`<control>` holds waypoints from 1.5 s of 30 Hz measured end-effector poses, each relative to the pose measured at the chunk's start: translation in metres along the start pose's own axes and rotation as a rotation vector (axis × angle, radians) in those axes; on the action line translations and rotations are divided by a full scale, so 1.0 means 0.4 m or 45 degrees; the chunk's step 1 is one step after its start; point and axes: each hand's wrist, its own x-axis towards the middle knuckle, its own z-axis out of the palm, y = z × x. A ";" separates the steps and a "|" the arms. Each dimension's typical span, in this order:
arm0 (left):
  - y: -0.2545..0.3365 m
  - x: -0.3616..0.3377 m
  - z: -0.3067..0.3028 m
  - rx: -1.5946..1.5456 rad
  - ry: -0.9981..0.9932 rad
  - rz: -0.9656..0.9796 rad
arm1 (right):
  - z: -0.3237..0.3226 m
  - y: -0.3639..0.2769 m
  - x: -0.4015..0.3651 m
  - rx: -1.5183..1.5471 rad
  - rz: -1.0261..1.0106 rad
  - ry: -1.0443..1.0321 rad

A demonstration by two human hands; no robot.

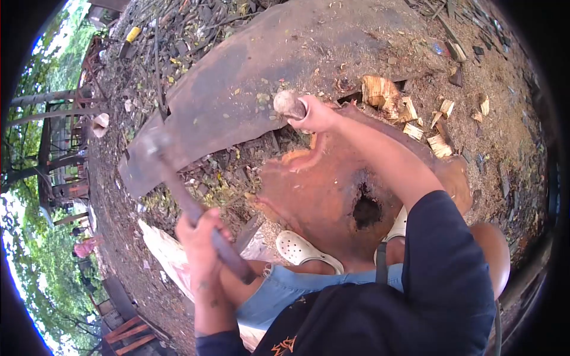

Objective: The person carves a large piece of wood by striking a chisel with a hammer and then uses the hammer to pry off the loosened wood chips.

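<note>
My left hand (205, 237) is closed around the wooden handle of a hammer (189, 204). Its metal head is raised to the upper left and smeared by motion. Farther up, my right hand (314, 115) wraps round a short, thick wooden piece (289, 104) with a pale, rounded end facing up. Whatever lies below that fist is hidden by the hand. Under my right forearm spreads a broad reddish-brown wood slab (314, 202) with a wavy edge and a dark hole (367, 212). The right fist is over the slab's far edge.
Pale wood chunks (383, 95) and chips lie beyond the slab on sawdust-strewn ground. A flat brown sheet (219, 89) stretches across the far side. My feet in cream clogs (306, 252) are at the slab's near edge. A yellow-ended tool (132, 37) lies among debris at upper left.
</note>
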 end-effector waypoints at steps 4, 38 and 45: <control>0.019 -0.037 -0.051 -0.276 0.058 -0.015 | 0.000 0.002 0.053 0.010 0.017 -0.103; -0.029 0.008 -0.054 -0.482 -0.392 -0.577 | -0.053 -0.005 0.085 -0.005 -0.059 0.217; -0.023 -0.006 -0.009 -0.269 -0.336 -0.490 | 0.034 -0.046 0.022 -0.013 -0.035 -0.076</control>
